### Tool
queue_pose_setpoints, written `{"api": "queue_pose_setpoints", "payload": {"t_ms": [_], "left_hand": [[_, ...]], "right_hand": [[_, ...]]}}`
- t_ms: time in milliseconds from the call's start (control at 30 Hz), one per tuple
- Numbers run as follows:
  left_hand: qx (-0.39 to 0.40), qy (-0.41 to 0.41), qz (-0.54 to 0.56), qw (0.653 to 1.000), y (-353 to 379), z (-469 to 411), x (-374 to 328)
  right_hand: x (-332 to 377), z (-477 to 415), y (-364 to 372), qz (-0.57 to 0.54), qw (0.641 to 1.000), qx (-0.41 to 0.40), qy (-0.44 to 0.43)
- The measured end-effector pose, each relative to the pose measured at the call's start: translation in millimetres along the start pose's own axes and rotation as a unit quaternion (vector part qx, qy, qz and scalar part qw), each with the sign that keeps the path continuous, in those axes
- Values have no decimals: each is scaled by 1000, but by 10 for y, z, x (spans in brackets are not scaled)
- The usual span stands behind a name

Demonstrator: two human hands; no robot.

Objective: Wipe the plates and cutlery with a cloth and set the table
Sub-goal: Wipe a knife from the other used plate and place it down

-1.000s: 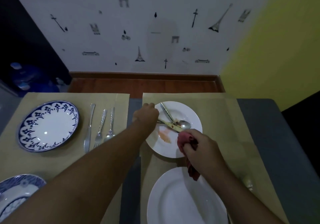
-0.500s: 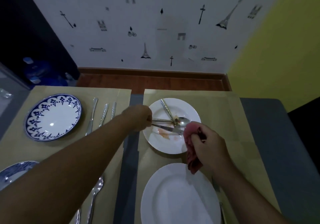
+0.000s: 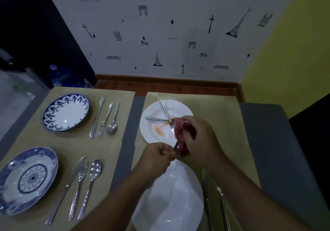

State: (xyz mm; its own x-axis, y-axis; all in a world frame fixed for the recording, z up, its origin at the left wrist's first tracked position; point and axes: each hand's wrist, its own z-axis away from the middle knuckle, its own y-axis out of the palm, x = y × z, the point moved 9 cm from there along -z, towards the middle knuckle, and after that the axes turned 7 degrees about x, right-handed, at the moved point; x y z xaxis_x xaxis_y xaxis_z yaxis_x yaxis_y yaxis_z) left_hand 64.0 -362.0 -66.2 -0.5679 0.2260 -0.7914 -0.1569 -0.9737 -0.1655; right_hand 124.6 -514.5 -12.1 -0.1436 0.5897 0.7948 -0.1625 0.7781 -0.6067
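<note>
Left hand (image 3: 157, 156): grip pinching the end of a cutlery piece (image 3: 175, 147), thumb & fingers curled on it. The piece is mostly hidden, so knife vs fork can't be told. Right hand (image 3: 200, 138): grip closed round the red cloth (image 3: 182, 134), which is bunched over the rest of that piece. Both hands are over the near rim of the dirty plate (image 3: 145, 130), just beyond the clean white plate (image 3: 196, 195).

The dirty plate has an orange smear (image 3: 159, 129) + two more utensils (image 3: 155, 118) lying in it.

Step in hand, prob.: wiping one cutlery piece. Next move likely calls for drawing the cloth along its length, then laying it right of the clean plate by the dim cutlery (image 3: 222, 204) there. Two utensils & the smeared plate look not yet done.

Left side of the bench (image 3: 267, 141): far blue-rimmed plate (image 3: 51, 110) & near patterned plate (image 3: 51, 157), each w/ knife, fork, spoon. Both look set.
</note>
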Motion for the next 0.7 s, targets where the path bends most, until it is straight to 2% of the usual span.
{"api": "queue_pose_setpoints", "payload": {"t_ms": [100,200,433,567,700], "left_hand": [[-2,6,34,999,119,62,10],[3,23,48,999,229,124,12],[-33,32,50,998,308,282,32],[-68,42,34,996,197,322,-3],[-61,40,46,996,167,298,55]], "right_hand": [[64,187,90,81,993,37,-77],[-33,252,88,88,993,39,-67],[116,43,-134,133,983,12,-124],[-63,-39,-224,156,985,9,-71],[182,379,38,181,971,49,-148]]}}
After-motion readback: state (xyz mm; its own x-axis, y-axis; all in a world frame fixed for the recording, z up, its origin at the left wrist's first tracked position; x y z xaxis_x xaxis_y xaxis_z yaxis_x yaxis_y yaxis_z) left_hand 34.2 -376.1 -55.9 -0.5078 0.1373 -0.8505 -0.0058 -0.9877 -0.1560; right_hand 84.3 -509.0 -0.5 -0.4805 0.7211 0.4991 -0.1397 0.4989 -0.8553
